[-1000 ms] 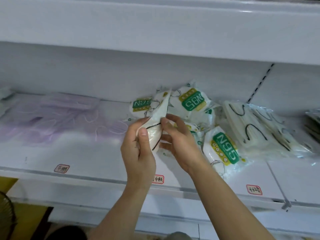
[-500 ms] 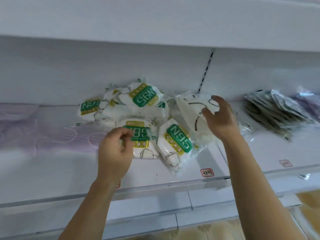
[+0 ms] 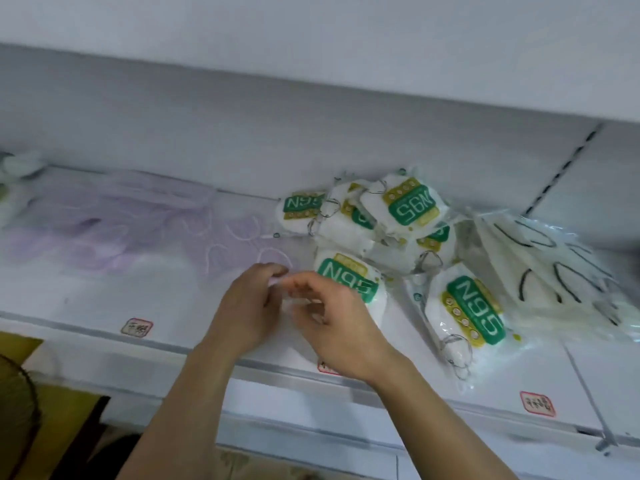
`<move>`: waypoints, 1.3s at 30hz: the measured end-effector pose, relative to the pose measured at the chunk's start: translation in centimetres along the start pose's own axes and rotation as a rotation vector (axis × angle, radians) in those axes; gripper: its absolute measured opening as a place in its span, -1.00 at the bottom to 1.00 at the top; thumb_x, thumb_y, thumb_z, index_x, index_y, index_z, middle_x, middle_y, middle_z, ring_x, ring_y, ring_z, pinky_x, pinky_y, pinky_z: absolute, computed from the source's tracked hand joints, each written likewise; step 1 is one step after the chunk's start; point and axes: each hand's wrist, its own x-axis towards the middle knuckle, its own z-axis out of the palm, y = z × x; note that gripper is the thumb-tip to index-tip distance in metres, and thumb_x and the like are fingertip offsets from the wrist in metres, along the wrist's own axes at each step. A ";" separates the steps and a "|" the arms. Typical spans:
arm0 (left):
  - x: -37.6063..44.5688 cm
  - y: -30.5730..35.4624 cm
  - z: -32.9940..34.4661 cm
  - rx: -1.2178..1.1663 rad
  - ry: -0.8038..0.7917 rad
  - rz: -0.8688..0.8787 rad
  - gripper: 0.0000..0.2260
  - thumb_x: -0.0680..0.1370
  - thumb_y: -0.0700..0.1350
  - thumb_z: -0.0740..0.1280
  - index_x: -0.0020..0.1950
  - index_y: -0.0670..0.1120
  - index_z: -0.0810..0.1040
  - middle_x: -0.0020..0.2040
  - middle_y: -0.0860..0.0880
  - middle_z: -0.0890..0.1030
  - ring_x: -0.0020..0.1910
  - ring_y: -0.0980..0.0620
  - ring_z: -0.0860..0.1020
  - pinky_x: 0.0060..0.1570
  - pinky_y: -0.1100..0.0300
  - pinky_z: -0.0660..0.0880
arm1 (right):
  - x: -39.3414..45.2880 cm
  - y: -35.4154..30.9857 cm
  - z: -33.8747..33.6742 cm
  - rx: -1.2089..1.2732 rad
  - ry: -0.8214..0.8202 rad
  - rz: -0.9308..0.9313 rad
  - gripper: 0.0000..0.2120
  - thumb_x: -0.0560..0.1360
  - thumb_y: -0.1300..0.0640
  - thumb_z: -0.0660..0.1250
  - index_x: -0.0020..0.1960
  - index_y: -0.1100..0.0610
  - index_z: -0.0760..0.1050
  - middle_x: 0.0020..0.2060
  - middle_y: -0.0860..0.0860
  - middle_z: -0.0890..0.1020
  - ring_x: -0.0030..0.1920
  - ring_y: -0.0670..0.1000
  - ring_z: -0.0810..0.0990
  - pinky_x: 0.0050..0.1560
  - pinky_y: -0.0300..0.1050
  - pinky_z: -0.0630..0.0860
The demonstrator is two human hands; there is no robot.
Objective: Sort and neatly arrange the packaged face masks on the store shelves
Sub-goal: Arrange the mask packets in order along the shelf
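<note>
Several white N95 mask packs with green labels lie in a loose heap (image 3: 412, 209) on the white shelf (image 3: 166, 306). One more N95 pack (image 3: 474, 313) lies in front, near the shelf edge. Clear packs of pale purple masks (image 3: 114, 237) are spread out to the left. To the right is a bag of white masks with black ear loops (image 3: 547, 278). My left hand (image 3: 247, 310) pinches a pale edge of the purple mask pack beside the nearest N95 pack (image 3: 346, 275). My right hand (image 3: 336, 327) is blurred, its fingers curled right next to the left hand and partly over that N95 pack.
An upper shelf (image 3: 311, 46) overhangs closely. Price tags (image 3: 136, 328) (image 3: 537, 404) sit on the shelf's front rail. A slotted upright (image 3: 561, 171) divides the back wall at right. A dark fan grille (image 3: 14, 414) shows at lower left.
My right hand has left the bag of black-looped masks and come left to meet my left hand in front of the N95 heap. The view has swung back to the left.
</note>
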 end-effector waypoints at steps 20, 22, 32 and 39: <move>6.5 -25.0 -22.7 0.018 0.466 -0.237 -0.69 0.55 -0.06 0.32 0.28 -0.07 0.59 0.25 -0.16 0.59 0.23 -0.20 0.55 0.25 0.08 0.44 | 19.9 -3.6 21.2 -0.677 0.038 0.270 -0.24 0.44 -0.36 -0.16 0.39 0.02 0.41 0.30 0.14 0.44 0.31 0.27 0.37 0.32 0.19 0.32; 8.2 -28.1 -24.6 0.099 0.355 -0.500 -0.50 0.58 0.16 0.20 0.47 -0.02 0.44 0.41 -0.25 0.45 0.39 -0.32 0.41 0.39 -0.18 0.36 | 21.2 -4.5 22.3 -0.632 0.031 0.302 -0.38 0.55 -0.33 -0.03 0.44 -0.01 0.38 0.39 0.12 0.41 0.39 0.25 0.32 0.39 0.21 0.26; 7.5 -25.3 -18.1 0.498 0.030 -0.319 -0.27 0.46 0.38 -0.05 0.52 0.05 0.35 0.36 -0.28 0.41 0.40 -0.27 0.35 0.22 -0.17 0.31 | 24.7 -4.8 25.0 -0.589 0.176 0.419 -0.51 0.57 -0.27 0.10 0.47 -0.20 0.33 0.46 -0.02 0.36 0.48 0.14 0.26 0.45 0.25 0.16; 10.2 -26.5 -22.8 -0.246 0.125 -0.385 -0.48 0.58 0.25 0.21 0.46 0.01 0.44 0.27 -0.21 0.58 0.26 -0.23 0.55 0.20 0.05 0.47 | 25.3 -4.8 24.9 -0.486 0.438 0.417 -0.72 0.56 -0.13 0.29 0.25 -0.19 0.55 0.31 -0.09 0.54 0.37 0.10 0.41 0.37 0.05 0.23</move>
